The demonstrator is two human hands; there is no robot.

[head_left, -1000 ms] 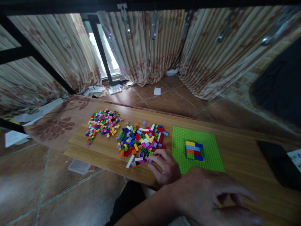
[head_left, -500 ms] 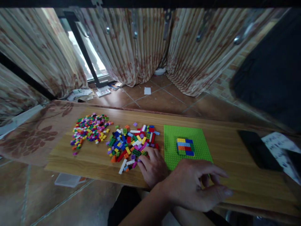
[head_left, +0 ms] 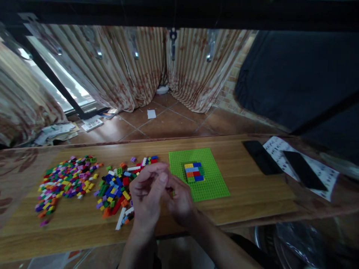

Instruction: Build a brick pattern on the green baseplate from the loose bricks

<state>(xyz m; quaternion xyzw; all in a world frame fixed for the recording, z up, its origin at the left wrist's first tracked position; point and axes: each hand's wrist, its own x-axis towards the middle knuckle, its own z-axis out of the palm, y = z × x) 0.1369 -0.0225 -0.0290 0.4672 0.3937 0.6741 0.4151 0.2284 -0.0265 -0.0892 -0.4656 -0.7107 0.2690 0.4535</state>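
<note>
My left hand (head_left: pixel 148 194) and my right hand (head_left: pixel 181 203) meet above the near side of the wooden table (head_left: pixel 252 194), fingers curled and pinched together. Whatever sits between the fingertips is too small or hidden to name. Just left of and below the hands lies a pile of larger mixed-colour bricks (head_left: pixel 116 186). Just right of them is a green baseplate (head_left: pixel 214 186) carrying a small flat block of yellow, blue, orange, red and green bricks (head_left: pixel 193 172). A second pile of smaller bricks (head_left: pixel 67 179) lies further left.
Two dark phones (head_left: pixel 262 157) (head_left: pixel 304 170) lie at the table's right end, one on a printed sheet (head_left: pixel 327 175). Striped curtains (head_left: pixel 126 71) hang behind, with papers (head_left: pixel 91 123) on the tiled floor. A dark cloth (head_left: pixel 294 74) fills the upper right.
My view has swung to the right. My left hand has lifted off the brick pile, my right hand has come in from the table's right side, and both now meet in front of me.
</note>
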